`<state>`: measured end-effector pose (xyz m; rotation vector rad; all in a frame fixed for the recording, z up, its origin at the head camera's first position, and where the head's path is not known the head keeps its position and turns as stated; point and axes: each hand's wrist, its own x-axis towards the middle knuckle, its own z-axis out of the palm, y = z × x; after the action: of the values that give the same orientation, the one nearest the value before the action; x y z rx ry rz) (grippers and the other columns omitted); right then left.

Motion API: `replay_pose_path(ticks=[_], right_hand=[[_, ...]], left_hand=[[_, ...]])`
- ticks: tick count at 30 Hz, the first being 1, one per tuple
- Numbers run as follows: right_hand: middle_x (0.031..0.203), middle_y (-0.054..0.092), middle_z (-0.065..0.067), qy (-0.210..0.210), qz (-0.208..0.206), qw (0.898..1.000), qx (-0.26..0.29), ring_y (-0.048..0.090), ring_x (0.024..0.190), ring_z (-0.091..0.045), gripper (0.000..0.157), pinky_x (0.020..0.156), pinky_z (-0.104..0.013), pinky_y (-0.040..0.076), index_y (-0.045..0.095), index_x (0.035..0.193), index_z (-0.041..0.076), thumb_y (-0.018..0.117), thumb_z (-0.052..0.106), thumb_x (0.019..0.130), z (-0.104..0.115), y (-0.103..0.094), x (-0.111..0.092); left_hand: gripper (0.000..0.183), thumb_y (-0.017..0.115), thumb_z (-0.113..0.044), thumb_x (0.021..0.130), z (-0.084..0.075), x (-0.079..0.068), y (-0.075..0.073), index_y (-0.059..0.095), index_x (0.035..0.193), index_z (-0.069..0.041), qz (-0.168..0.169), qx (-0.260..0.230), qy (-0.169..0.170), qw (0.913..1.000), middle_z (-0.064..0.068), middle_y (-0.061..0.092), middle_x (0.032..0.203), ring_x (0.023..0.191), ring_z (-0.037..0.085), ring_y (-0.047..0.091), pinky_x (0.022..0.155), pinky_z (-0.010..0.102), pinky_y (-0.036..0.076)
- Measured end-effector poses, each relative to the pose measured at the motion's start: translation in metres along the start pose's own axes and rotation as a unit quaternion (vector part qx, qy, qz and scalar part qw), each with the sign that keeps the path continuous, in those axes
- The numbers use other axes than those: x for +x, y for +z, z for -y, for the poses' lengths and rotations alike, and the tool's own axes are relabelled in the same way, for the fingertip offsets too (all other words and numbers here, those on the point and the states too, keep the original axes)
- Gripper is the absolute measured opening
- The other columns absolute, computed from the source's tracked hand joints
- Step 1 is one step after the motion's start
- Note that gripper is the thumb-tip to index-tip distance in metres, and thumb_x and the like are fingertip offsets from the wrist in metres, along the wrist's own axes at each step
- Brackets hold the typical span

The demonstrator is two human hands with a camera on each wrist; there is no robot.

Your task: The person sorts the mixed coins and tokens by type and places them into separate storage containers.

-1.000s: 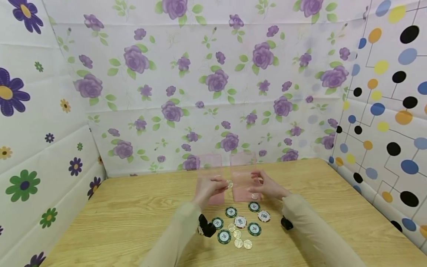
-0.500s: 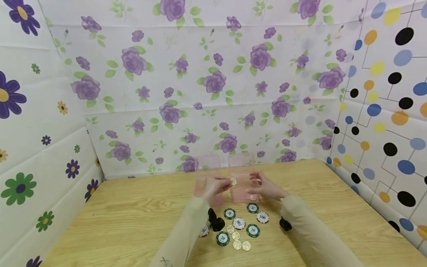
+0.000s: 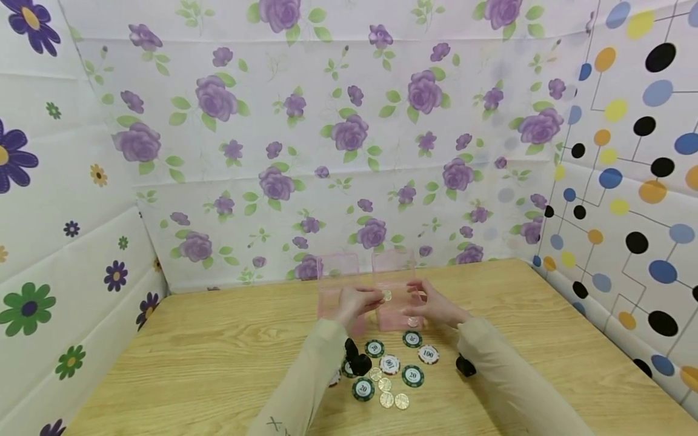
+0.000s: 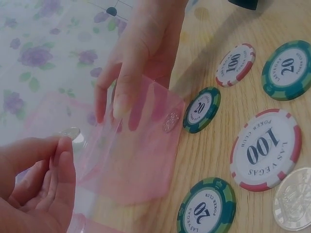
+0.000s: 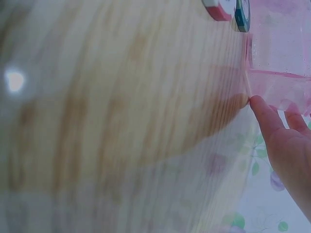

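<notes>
My left hand [image 3: 357,304] pinches a gold coin [image 3: 387,295] between thumb and fingertips, over the open right-hand pink clear plastic box [image 3: 388,319]. In the left wrist view this coin [image 4: 73,132] stands out past the fingertips. My right hand [image 3: 438,306] grips the right side of that box, thumb toward the front and fingers farther back. Some of its fingers show through the pink plastic in the left wrist view. Another coin [image 4: 171,121] lies inside the box near its front corner. In the right wrist view a fingertip touches the box's side wall [image 5: 249,85].
A second open pink box [image 3: 327,309] stands to the left, partly behind my left hand. In front lie green 20 poker chips [image 3: 412,376], white-and-red 100 chips [image 3: 428,354] and several gold coins [image 3: 386,399]. A flowered cloth wall [image 3: 245,151] rises behind the wooden table [image 3: 229,351].
My left hand has moved right with the coin, from the gap between the boxes to over the right box. My right hand has stayed at that box.
</notes>
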<state>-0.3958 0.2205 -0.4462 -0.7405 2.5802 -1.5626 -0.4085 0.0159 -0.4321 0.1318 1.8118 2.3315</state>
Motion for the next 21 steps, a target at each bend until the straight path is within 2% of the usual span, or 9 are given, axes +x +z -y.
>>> replay_pose_path(ticks=[4, 8, 14, 18, 21], right_hand=[[0.106, 0.025, -0.005, 0.004, -0.005, 1.000, -0.003, 0.020, 0.098, -0.028, 0.067, 0.077, -0.037, 0.019, 0.018, 0.110, 0.015, 0.059, 0.028, 0.059, 0.000, 0.000, 0.001], [0.106, 0.025, -0.005, 0.004, -0.008, 1.000, -0.005, 0.020, 0.098, -0.029, 0.066, 0.077, -0.037, 0.020, 0.019, 0.110, 0.015, 0.059, 0.029, 0.058, -0.001, 0.000, 0.001], [0.107, 0.024, -0.005, 0.000, 0.002, 1.000, 0.003, 0.021, 0.099, -0.025, 0.067, 0.075, -0.039, 0.021, 0.017, 0.111, 0.014, 0.058, 0.028, 0.059, -0.009, 0.000, 0.003], [0.106, 0.024, 0.000, 0.011, -0.002, 1.000, -0.017, 0.022, 0.099, -0.024, 0.068, 0.074, -0.037, 0.023, 0.017, 0.112, 0.019, 0.058, 0.031, 0.058, -0.023, 0.000, 0.007], [0.105, 0.024, 0.003, 0.020, -0.008, 0.999, -0.030, 0.022, 0.098, -0.023, 0.067, 0.074, -0.036, 0.024, 0.018, 0.111, 0.024, 0.058, 0.033, 0.057, -0.033, 0.000, 0.011]], left_hand=[[0.026, 0.062, -0.005, 0.053, -0.003, -0.003, 0.004, 0.055, 0.076, 0.004, 0.002, 0.015, 0.018, 0.9997, 0.016, 0.052, 0.072, 0.064, 0.021, 0.050, 0.055, 0.026, 0.039], [0.025, 0.062, -0.007, 0.054, -0.003, -0.003, 0.005, 0.055, 0.076, 0.002, -0.002, 0.036, 0.021, 0.9991, 0.015, 0.053, 0.072, 0.064, 0.020, 0.050, 0.054, 0.025, 0.039], [0.033, 0.066, -0.016, 0.045, 0.016, 0.020, -0.001, 0.057, 0.074, -0.002, -0.008, 0.042, 0.019, 0.9989, 0.013, 0.053, 0.071, 0.063, 0.019, 0.051, 0.053, 0.026, 0.039], [0.036, 0.067, -0.019, 0.042, 0.032, 0.039, -0.007, 0.057, 0.074, -0.004, -0.006, 0.043, 0.034, 0.9985, 0.012, 0.054, 0.070, 0.061, 0.020, 0.051, 0.052, 0.027, 0.039], [0.038, 0.067, -0.020, 0.042, 0.040, 0.047, -0.011, 0.057, 0.074, -0.004, 0.001, 0.047, 0.046, 0.9979, 0.012, 0.054, 0.070, 0.061, 0.020, 0.051, 0.052, 0.027, 0.039]])
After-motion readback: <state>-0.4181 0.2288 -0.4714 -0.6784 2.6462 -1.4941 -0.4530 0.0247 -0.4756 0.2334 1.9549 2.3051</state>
